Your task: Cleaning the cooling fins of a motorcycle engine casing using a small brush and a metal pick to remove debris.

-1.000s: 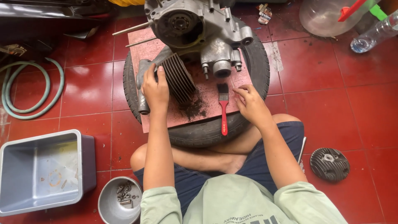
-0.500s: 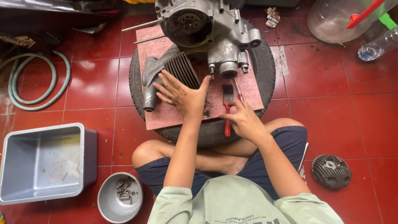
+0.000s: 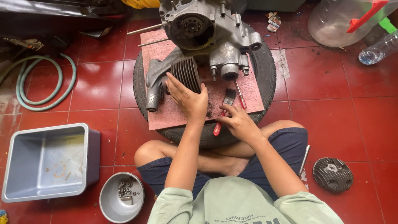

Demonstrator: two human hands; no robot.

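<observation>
My left hand (image 3: pixel 188 97) lies flat, fingers together, on the red board (image 3: pixel 166 114), just beside the finned engine cylinder (image 3: pixel 186 74). My right hand (image 3: pixel 238 122) pinches the red-handled paintbrush (image 3: pixel 223 110) near the board's near edge. A red-handled screwdriver (image 3: pixel 239 94) lies right of the bristles.

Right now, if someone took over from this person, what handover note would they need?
Left hand: open, flat on the board, fingers against the finned cylinder.
Right hand: on the red handle of the brush; grip looks loose, can't tell if closed.
Board lies on a tyre; the engine case sits at its far edge, a red screwdriver beside the brush.
Done: cylinder is off the case; dark grit lies on the board.
Left: grit not cleared; cylinder head lies on the floor at right; bolts in the bowl.
</observation>
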